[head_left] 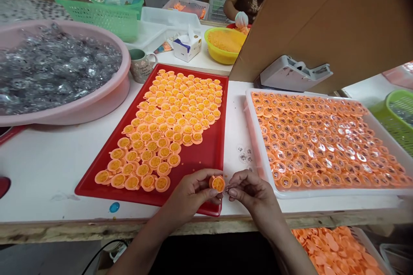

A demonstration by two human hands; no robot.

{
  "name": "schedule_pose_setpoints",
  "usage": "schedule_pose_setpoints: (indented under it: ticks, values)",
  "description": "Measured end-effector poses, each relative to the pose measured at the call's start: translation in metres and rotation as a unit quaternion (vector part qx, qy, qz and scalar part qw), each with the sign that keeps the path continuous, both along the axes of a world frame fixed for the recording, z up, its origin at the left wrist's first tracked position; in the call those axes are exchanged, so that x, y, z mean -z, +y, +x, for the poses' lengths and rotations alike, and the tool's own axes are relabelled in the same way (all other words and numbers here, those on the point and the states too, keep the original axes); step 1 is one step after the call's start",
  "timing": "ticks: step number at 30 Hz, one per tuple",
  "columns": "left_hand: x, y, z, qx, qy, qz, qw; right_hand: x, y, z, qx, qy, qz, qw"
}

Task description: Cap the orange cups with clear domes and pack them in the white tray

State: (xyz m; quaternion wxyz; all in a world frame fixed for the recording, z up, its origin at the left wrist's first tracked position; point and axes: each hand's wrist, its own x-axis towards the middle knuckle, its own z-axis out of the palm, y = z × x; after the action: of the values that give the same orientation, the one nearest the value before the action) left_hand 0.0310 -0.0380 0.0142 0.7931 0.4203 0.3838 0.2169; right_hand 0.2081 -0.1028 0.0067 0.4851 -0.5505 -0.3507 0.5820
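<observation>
Over the near right corner of the red tray (206,161), my left hand (190,193) is closed on a small orange toy cup (217,184) with a yellow inside, its opening facing up toward me. Just right of it, my right hand (253,193) pinches a small dark-marked piece (227,189), mostly hidden by the fingertips. The two hands almost meet. Rows of similar orange toy cups on saucers (155,162) cover much of the tray. Several small clear discs with dark prints (243,158) lie on the white table between the red tray and the white tray.
At right, a white tray (274,195) holds rows of orange pieces with printed discs. A pink basin (106,101) of clear pieces, a mug (141,66), a tissue box (187,47) and a yellow bowl (222,56) stand around. Cardboard (316,21) rises behind. Two other people work beyond.
</observation>
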Motion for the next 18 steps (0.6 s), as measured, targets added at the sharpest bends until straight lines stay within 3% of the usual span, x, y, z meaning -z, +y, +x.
schedule_pose_setpoints:
  ticks: [3, 6, 10, 15, 18]
  values:
    - [-0.001, 0.0, -0.001, -0.015, 0.006, 0.018, 1.0, 0.001, 0.002, 0.0, -0.014, -0.018, -0.003, 1.0]
    - [-0.004, -0.001, -0.001, 0.019, 0.021, 0.05, 0.998, 0.001, 0.004, -0.003, -0.01, -0.031, -0.011, 0.999]
    - [-0.006, -0.009, 0.001, 0.028, 0.079, 0.137, 0.987, -0.003, 0.004, -0.008, 0.013, -0.077, -0.012, 0.997]
    - [-0.001, -0.019, 0.003, -0.045, 0.124, 0.293, 0.947, -0.006, -0.003, -0.015, 0.034, -0.178, 0.057, 0.982]
    - [0.0, -0.022, 0.002, -0.056, 0.116, 0.347, 0.929, -0.007, -0.007, -0.021, 0.061, -0.229, 0.111, 0.965]
